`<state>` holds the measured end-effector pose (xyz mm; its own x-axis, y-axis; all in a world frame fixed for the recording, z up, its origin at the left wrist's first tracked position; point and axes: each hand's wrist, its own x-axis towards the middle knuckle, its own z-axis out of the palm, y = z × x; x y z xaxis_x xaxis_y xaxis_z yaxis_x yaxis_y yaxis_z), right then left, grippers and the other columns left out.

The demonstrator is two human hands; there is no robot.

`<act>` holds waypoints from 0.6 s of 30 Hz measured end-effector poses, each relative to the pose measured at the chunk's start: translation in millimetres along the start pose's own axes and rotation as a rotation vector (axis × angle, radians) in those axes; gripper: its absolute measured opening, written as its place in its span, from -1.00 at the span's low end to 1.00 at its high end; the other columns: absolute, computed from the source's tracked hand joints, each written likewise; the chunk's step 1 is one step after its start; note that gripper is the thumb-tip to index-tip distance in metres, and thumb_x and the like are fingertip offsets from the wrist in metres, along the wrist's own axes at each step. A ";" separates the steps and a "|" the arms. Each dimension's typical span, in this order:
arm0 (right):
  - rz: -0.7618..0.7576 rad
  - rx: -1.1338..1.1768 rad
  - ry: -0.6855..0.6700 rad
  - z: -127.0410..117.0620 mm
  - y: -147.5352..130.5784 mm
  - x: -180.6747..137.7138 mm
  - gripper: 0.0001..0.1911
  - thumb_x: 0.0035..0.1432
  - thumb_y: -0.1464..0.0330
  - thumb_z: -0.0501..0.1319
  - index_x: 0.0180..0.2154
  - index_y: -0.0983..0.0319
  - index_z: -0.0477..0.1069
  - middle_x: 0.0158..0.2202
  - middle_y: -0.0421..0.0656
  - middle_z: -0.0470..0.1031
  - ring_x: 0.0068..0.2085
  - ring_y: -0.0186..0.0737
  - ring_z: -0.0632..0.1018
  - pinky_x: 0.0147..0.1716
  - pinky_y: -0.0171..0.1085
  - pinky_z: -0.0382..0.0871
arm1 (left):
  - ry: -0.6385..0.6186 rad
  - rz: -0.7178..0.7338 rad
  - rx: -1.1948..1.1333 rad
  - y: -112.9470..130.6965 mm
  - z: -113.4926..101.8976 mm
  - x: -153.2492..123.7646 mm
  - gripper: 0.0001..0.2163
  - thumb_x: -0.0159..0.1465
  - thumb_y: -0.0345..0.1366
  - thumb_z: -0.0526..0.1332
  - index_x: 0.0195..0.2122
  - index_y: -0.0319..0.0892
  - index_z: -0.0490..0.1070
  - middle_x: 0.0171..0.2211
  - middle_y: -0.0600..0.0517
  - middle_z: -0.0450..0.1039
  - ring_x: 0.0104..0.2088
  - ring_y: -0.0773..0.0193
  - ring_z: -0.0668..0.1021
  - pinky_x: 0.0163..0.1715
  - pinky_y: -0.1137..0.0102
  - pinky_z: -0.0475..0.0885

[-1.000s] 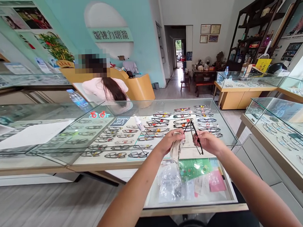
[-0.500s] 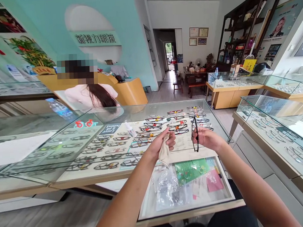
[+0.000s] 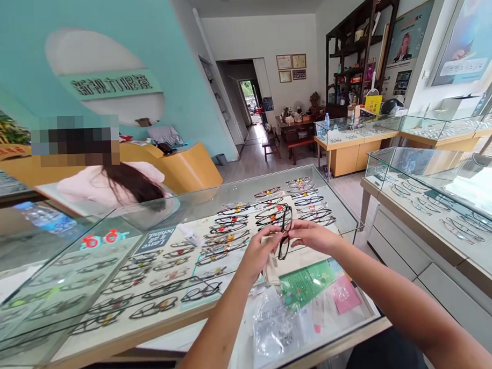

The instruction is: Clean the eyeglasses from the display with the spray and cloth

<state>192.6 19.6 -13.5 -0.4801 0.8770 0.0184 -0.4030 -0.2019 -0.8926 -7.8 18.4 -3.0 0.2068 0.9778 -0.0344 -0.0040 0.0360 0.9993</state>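
My right hand [image 3: 314, 237] pinches a pair of black-framed glasses [image 3: 286, 230] and holds them upright above the glass display counter [image 3: 344, 213]. My left hand [image 3: 259, 253] is closed on a beige cleaning cloth [image 3: 270, 270] whose end hangs down below the fingers. The two hands are close together, with the cloth hand touching the lower part of the frames. Rows of glasses lie inside the counter under the glass.
An open drawer [image 3: 315, 306] below my hands holds plastic bags, a green leaflet and a pink paper. A person in a pink top [image 3: 104, 187] sits beyond the counter at the left. More glass cases [image 3: 431, 183] stand at the right, with a walkway between.
My hands have come together: the right hand turned the glasses and brought them to the cloth hand. The view has swung to the right and tilted.
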 end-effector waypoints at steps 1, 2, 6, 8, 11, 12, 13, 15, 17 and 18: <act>0.003 -0.008 0.006 0.7 0.6 -0.4 -0.53 -0.15 0.08 0.71 -0.37 0.18 0.57 -0.31 -0.24 0.65 -0.20 -0.23 0.67 -0.18 -0.27 0.43 | 0.005 0.005 0.004 0.7 0.9 0.3 -0.45 -0.14 0.10 0.64 -0.29 -0.17 0.57 -0.52 0.16 0.45 -0.48 0.36 0.38 -0.39 0.44 0.27; 0.003 -0.013 0.012 1.4 1.0 -0.7 -0.52 -0.16 0.07 0.71 -0.39 0.17 0.56 -0.32 -0.25 0.64 -0.20 -0.24 0.66 -0.18 -0.27 0.41 | 0.008 0.008 0.005 1.4 1.8 0.4 -0.45 -0.16 0.09 0.65 -0.31 -0.17 0.56 -0.49 0.14 0.48 -0.47 0.36 0.38 -0.39 0.43 0.28; -0.020 -0.010 0.043 3.5 -0.3 -1.5 -0.52 -0.19 0.07 0.73 -0.40 0.17 0.58 -0.35 -0.27 0.62 -0.24 -0.29 0.61 -0.19 -0.29 0.38 | 0.009 0.008 -0.009 3.3 4.2 -1.3 -0.47 -0.11 0.13 0.62 -0.36 -0.15 0.51 -0.58 0.18 0.39 -0.51 0.37 0.35 -0.40 0.44 0.25; -0.047 0.014 0.063 3.0 -3.0 -2.0 -0.53 -0.17 0.08 0.72 -0.39 0.16 0.59 -0.32 -0.26 0.63 -0.24 -0.31 0.59 -0.18 -0.30 0.38 | 0.012 0.000 -0.022 3.9 4.1 -2.5 -0.46 -0.07 0.16 0.60 -0.35 -0.14 0.48 -0.63 0.19 0.34 -0.53 0.38 0.33 -0.43 0.46 0.22; -0.097 0.074 0.096 -1.2 -8.5 -2.0 -0.58 -0.10 0.14 0.71 -0.36 0.15 0.57 -0.27 -0.24 0.65 -0.21 -0.28 0.60 -0.15 -0.27 0.41 | 0.035 -0.016 -0.056 4.4 2.0 -1.8 -0.42 -0.06 0.21 0.58 -0.32 -0.12 0.43 -0.62 0.19 0.35 -0.55 0.39 0.33 -0.49 0.47 0.18; -0.118 0.098 0.110 -3.2 -10.2 -1.6 -0.60 -0.07 0.15 0.69 -0.35 0.14 0.57 -0.25 -0.25 0.65 -0.21 -0.27 0.61 -0.13 -0.25 0.43 | 0.047 -0.024 -0.073 4.5 1.2 -0.8 -0.40 -0.07 0.23 0.57 -0.30 -0.11 0.40 -0.60 0.19 0.35 -0.56 0.40 0.32 -0.51 0.48 0.17; -0.141 0.123 0.125 -5.2 -11.6 -1.1 -0.62 -0.04 0.17 0.68 -0.33 0.13 0.56 -0.24 -0.26 0.65 -0.20 -0.27 0.61 -0.11 -0.24 0.44 | 0.059 -0.033 -0.091 4.5 0.5 0.3 -0.37 -0.10 0.26 0.57 -0.29 -0.10 0.37 -0.59 0.20 0.35 -0.57 0.41 0.31 -0.53 0.48 0.16; -0.184 0.169 0.156 -8.3 -13.2 0.3 -0.65 0.02 0.21 0.65 -0.30 0.11 0.54 -0.22 -0.28 0.65 -0.18 -0.28 0.62 -0.07 -0.22 0.46 | 0.078 -0.050 -0.123 4.1 -0.1 2.5 -0.30 -0.15 0.31 0.55 -0.27 -0.08 0.32 -0.55 0.20 0.36 -0.59 0.42 0.30 -0.55 0.49 0.15; -0.211 0.200 0.178 -9.4 -13.8 1.0 -0.67 0.05 0.23 0.63 -0.29 0.10 0.53 -0.22 -0.29 0.65 -0.18 -0.28 0.63 -0.05 -0.22 0.47 | 0.084 -0.061 -0.135 3.0 0.8 3.9 -0.26 -0.19 0.35 0.54 -0.25 -0.07 0.30 -0.51 0.19 0.38 -0.59 0.43 0.29 -0.57 0.50 0.13; -0.216 0.209 0.186 -9.5 -14.2 0.9 -0.68 0.06 0.24 0.62 -0.28 0.10 0.53 -0.23 -0.29 0.65 -0.18 -0.27 0.64 -0.06 -0.22 0.48 | 0.083 -0.063 -0.130 2.2 1.4 4.2 -0.26 -0.18 0.35 0.54 -0.24 -0.07 0.31 -0.50 0.18 0.39 -0.59 0.43 0.29 -0.57 0.50 0.13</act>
<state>205.3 27.3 -5.0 -0.2245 0.9696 0.0970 -0.6400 -0.0716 -0.7651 -5.5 22.3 -1.0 0.1287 0.9863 -0.1030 -0.1216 0.1188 0.9854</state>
